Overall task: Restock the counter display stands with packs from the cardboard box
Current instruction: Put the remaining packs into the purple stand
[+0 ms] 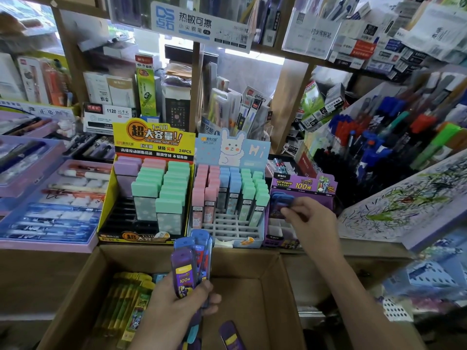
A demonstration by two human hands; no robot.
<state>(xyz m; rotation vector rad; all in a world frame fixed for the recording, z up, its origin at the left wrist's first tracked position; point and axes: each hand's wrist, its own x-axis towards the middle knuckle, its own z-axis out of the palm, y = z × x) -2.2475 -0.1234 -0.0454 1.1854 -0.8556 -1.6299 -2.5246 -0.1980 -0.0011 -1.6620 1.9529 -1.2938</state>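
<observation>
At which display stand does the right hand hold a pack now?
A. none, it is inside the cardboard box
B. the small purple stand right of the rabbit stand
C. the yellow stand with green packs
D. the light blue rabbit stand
B: the right hand pinches a blue-purple pack over the slots of the purple stand, beside the rabbit stand; the left hand grips spare packs.

Above me a white sign with a blue DS logo hangs at the wooden shelf. A tall green refill box stands above a white box marked 1120. On my left lie purple pen trays. On my right, blue and red pens stand above a scribbled test sheet.
</observation>
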